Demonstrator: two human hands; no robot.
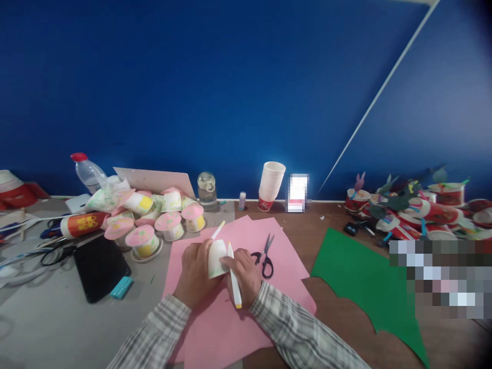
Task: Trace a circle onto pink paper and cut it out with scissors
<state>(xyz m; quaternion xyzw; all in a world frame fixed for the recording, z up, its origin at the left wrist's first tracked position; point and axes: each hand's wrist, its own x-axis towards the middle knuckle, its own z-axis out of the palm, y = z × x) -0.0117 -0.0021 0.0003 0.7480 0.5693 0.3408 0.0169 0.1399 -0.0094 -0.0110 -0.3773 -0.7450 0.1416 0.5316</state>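
Note:
My left hand (195,269) is wrapped around a small white paper cup (217,256), which lies tilted and has green marks near its lower edge. A slim white stick-like piece (218,230) pokes out past the fingers of that hand; I cannot tell whether it is gripped. My right hand (244,274) is closed on a white marker (234,284) with yellow ends, and its thumb touches the cup. Both hands are over pink paper sheets (246,333). Dark-handled scissors (265,257) lie on the paper just beyond my right hand, blades partly apart.
Decorated paper cups with pink tops (169,225) crowd the left, near a black tablet (100,269) and blue block (122,287). Behind are a glass jar (206,192), glue stick (242,201) and cup stack (272,182). Green paper (365,282) and crafted red cups (434,210) lie right.

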